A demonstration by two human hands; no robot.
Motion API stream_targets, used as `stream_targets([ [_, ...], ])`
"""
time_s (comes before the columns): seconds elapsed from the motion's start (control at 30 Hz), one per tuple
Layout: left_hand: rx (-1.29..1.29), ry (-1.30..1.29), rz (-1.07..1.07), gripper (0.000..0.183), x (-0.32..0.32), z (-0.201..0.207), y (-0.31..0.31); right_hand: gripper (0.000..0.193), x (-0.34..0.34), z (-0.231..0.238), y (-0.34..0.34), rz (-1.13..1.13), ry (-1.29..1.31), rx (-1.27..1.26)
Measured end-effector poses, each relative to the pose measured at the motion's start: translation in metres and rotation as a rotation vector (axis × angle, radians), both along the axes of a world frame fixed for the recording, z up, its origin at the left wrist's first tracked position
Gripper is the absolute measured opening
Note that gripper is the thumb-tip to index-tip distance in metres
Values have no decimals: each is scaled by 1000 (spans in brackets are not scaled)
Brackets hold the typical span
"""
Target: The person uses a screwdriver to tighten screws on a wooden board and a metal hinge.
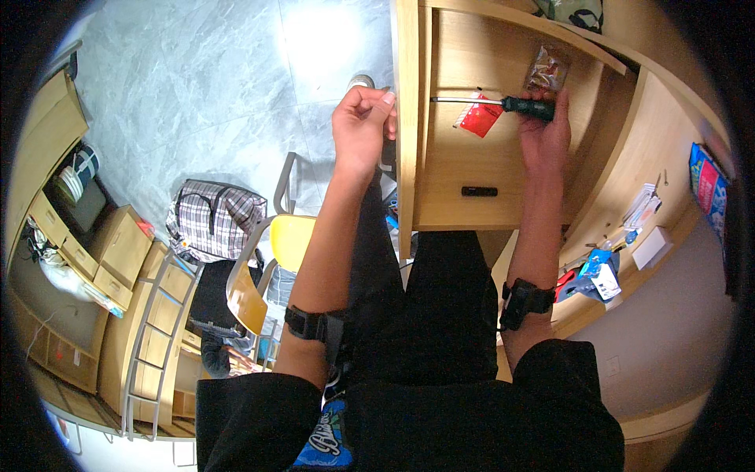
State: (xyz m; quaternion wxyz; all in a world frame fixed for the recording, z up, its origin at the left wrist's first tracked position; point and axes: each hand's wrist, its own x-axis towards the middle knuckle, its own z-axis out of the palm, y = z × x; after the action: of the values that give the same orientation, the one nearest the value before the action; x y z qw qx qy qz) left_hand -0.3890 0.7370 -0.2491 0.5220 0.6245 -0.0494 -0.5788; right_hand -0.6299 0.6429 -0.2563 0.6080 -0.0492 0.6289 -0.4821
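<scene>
Inside a pulled-out light wood drawer (452,214), my right hand (544,141) is closed round the dark green and black handle of a screwdriver (528,106). Its long metal shaft lies level and points left, with the tip at the inner face of the drawer front (406,177). On the outer side of that front, level with the tip, my left hand (363,130) is pinched against or close to the wood. What its fingers hold, if anything, is too small to make out. Below the shaft sits a red packet (480,119), partly crossed by it.
A clear bag of small parts (547,69) and a small black bar-shaped object (479,191) lie in the drawer. To the right, a desk surface holds a blue packet (598,271) and papers. A yellow chair (289,240) and plaid bag (216,216) stand at left.
</scene>
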Motion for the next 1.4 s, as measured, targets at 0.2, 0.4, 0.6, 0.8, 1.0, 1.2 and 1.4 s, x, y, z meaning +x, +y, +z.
stream_targets([
  [0.2, -7, 11, 2, 6, 2, 0, 0, 32, 0, 22, -5, 262, -183, -150],
  [0.4, 22, 10, -22, 6, 0, 1, -1, 33, -33, 19, -17, 711, 282, -43],
  [0.6, 49, 4, -53, 7, 4, 0, 0, 30, -23, 34, -19, 896, 437, 19],
  [0.8, -12, 16, -79, 6, 5, -1, 1, 33, -36, 32, -39, 1256, 643, 507],
  [1.0, 32, 82, -111, 6, 10, 0, 1, 34, -36, 37, -26, 965, 281, 83],
  [1.2, 57, 161, -47, 3, 12, -1, 4, 30, -19, 40, -25, 1219, 463, 253],
  [1.4, 2, 136, -77, 4, 10, -6, 2, 29, -49, 33, -31, 1054, 376, 353],
])
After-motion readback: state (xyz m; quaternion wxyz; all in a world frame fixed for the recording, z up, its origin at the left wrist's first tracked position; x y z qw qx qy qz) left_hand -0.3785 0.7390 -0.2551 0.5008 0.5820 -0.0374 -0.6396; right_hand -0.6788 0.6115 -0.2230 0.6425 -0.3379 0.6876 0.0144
